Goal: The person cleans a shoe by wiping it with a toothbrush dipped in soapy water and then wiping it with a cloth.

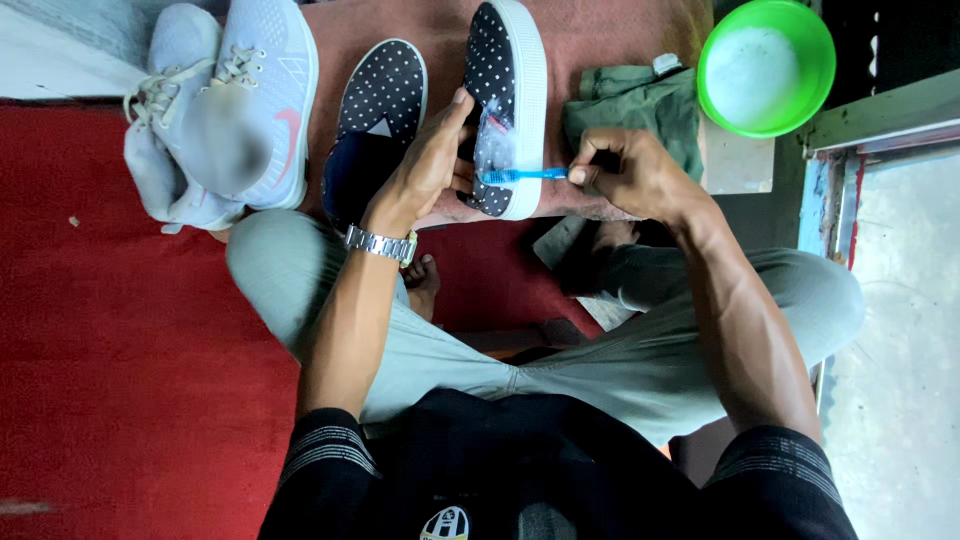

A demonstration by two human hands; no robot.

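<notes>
Head view shows your left hand [425, 165] with fingers wrapped around a dark slip-on shoe with white dots and a white sole [508, 100]. Your right hand [630, 172] pinches a blue toothbrush [520, 175] against its side, above your knees.

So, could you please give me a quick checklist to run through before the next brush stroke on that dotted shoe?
1. Left hand steadies the dotted shoe: ok.
2. Right hand grips the blue toothbrush: ok.
3. Bristles on the shoe's side: ok.
4. Green bowl of whitish liquid upright nearby: ok.
5. Second dotted shoe lies apart from the brush: ok.
6. Dirt left on the shoe: cannot tell.
</notes>
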